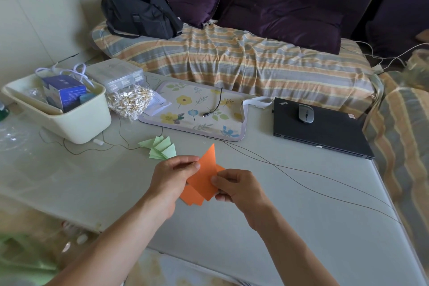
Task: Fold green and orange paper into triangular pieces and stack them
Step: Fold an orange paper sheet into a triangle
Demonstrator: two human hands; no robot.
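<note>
An orange folded paper piece (pixel 205 176) with a pointed tip aimed upward is held over the grey table (pixel 301 227). My left hand (pixel 173 179) pinches its left edge between thumb and fingers. My right hand (pixel 236 187) pinches its right lower side. More orange folded pieces (pixel 192 197) lie under it, partly hidden by my left hand. A fanned pile of light green triangular pieces (pixel 160 147) lies on the table just beyond my left hand.
A cream bin (pixel 76 123) with boxes stands at the back left, beside a bag of cotton swabs (pixel 128 102). A floral mat (pixel 197 111) and a closed black laptop (pixel 325 130) with a mouse (pixel 306 113) lie farther back. Thin wires (pixel 301 174) cross the table.
</note>
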